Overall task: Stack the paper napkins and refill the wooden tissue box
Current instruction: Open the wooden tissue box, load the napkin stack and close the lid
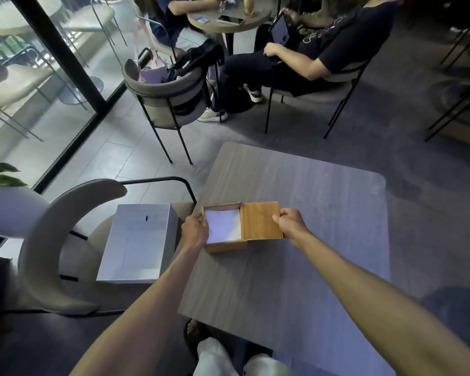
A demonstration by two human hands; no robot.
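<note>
1. Box (225, 246) sits on the table (296, 267), near its left edge, close to the chair side
2. Box is open on top; white napkins (223, 226) lie flat inside, filling the visible part of the interior
3. Lid (261, 221), a flat wood panel, sits over the box's right part, sticking out past the right wall, so approx half the opening is uncovered
4. Left hand (194, 230) is at the box's left wall, fingers curled round the rim w/ fingertips at the napkin edge; grip on the wall looks closed, can't tell how tight
5. Right hand (292, 225) pinches the lid's right edge, thumb on top, other fingers underneath or behind, closed on the lid
6. Both forearms reach in from the bottom of view, bare
7. White carton (139, 242) lies on the chair (46, 240) seat left of the table, just beside the box but not touching it
8. Background: 2 people seated at a round table (228, 20) w/ a phone (229, 20) and a drink (248, 5) on it, well apart from the work table
</note>
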